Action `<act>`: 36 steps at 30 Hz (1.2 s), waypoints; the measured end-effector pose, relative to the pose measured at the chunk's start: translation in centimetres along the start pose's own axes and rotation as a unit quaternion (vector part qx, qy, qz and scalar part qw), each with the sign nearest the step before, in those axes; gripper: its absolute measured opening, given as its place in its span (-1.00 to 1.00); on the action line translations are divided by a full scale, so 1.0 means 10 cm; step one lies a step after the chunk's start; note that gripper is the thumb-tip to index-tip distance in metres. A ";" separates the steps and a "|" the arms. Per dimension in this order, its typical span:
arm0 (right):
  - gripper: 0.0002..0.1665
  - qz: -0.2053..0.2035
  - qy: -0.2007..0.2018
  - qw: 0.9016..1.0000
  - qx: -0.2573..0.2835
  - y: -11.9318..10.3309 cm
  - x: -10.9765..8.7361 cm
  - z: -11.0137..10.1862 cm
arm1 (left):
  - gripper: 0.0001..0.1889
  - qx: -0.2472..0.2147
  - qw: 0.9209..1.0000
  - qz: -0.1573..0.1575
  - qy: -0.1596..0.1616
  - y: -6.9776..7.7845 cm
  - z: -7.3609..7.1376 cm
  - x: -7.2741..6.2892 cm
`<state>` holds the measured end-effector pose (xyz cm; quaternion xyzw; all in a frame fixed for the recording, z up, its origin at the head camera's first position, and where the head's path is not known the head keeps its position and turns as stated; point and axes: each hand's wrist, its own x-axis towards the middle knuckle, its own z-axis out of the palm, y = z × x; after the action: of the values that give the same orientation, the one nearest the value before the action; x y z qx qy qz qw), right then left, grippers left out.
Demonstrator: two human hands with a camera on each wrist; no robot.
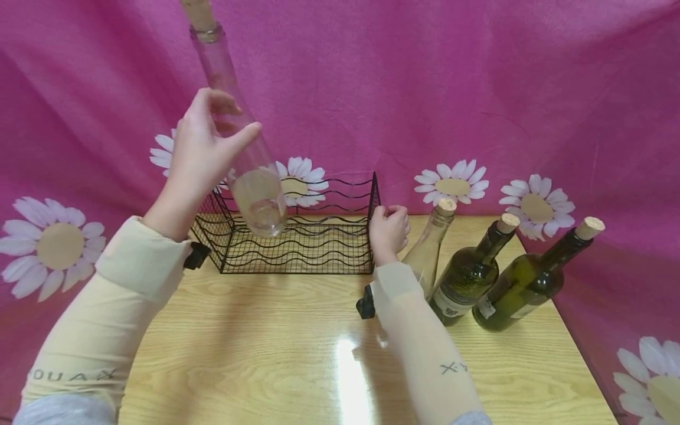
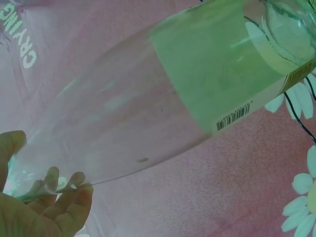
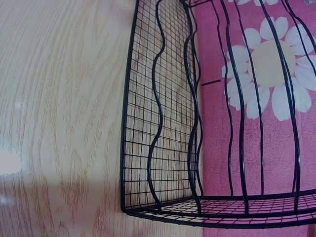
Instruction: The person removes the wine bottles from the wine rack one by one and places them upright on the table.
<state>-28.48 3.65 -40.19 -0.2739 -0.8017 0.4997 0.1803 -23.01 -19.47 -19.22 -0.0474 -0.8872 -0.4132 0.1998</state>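
Note:
My left hand (image 1: pixel 212 133) grips a clear glass bottle (image 1: pixel 260 198) around its neck and shoulder. A cork (image 1: pixel 199 13) stops its mouth. Neck up and tilted, the bottle is raised above a black wire bottle rack (image 1: pixel 297 273). The left wrist view shows thumb and fingers about the bottle (image 2: pixel 118 118), whose label bears a barcode. At the rack's right end panel, my right hand (image 1: pixel 389 231) has its fingers curled and holds the panel's front corner. That hand is out of sight in the right wrist view, where the rack (image 3: pixel 123 148) fills the right side.
Right of the rack stand a corked clear bottle (image 1: pixel 427 248), partly behind the right forearm, and two corked green bottles (image 1: pixel 467 277), (image 1: pixel 523 289). They stand on a wood-grain table (image 1: pixel 265 354). A pink cloth (image 1: pixel 425 77) with white daisies hangs behind.

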 end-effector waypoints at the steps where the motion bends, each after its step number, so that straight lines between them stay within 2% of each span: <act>1: -0.73 0.001 -0.001 1.000 0.001 0.00 0.00 0.00 | -0.48 -0.003 1.000 0.002 -0.002 0.01 0.00 0.00; 6: -0.71 0.003 0.001 1.000 0.002 0.00 0.01 -0.01 | -0.49 -0.008 1.000 0.003 -0.011 0.03 0.03 0.00; 10: -0.69 -0.012 0.005 1.000 -0.001 -0.03 0.00 -0.01 | -0.50 -0.004 1.000 0.007 -0.012 0.03 0.04 0.00; 15: -0.64 -0.066 0.020 0.998 0.012 -0.13 -0.04 -0.01 | -0.50 -0.003 1.000 0.009 -0.016 0.05 0.04 0.00; 19: -0.64 -0.133 0.020 0.988 0.072 -0.27 -0.10 -0.02 | -0.49 -0.005 1.000 0.010 -0.022 0.07 0.04 -0.01; 20: -0.65 -0.153 0.006 0.983 0.102 -0.32 -0.13 -0.03 | -0.49 -0.003 1.000 0.010 -0.024 0.07 0.04 -0.01; 22: -0.63 -0.200 -0.045 0.963 0.174 -0.41 -0.18 -0.05 | -0.49 0.000 1.000 0.011 -0.027 0.07 0.05 -0.02; 24: -0.56 -0.243 -0.133 0.929 0.244 -0.50 -0.23 -0.09 | -0.50 -0.001 0.999 0.015 -0.029 0.07 0.05 -0.03; 26: -0.43 -0.270 -0.237 0.885 0.295 -0.58 -0.29 -0.13 | -0.51 -0.004 0.999 0.022 -0.030 0.08 0.07 -0.04; 27: -0.33 -0.281 -0.283 0.866 0.302 -0.62 -0.31 -0.15 | -0.52 -0.007 0.999 0.024 -0.031 0.08 0.07 -0.04; 29: -0.10 -0.294 -0.353 0.839 0.293 -0.70 -0.37 -0.19 | -0.54 -0.017 0.999 0.032 -0.035 0.07 0.09 -0.05; 31: 0.16 -0.304 -0.393 0.826 0.266 -0.76 -0.42 -0.23 | -0.55 -0.023 0.998 0.040 -0.039 0.08 0.10 -0.07; 33: 0.35 -0.314 -0.411 0.824 0.232 -0.81 -0.46 -0.26 | -0.55 -0.026 0.998 0.048 -0.044 0.09 0.11 -0.08; 36: 0.19 -0.318 -0.429 0.822 0.198 -0.84 -0.51 -0.29 | -0.56 -0.029 0.997 0.058 -0.050 0.10 0.14 -0.11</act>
<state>-25.07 -0.45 -31.42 0.2794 -0.7248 0.6295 0.0173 -22.25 -17.71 -19.77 -0.1255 -0.8792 -0.4239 0.1776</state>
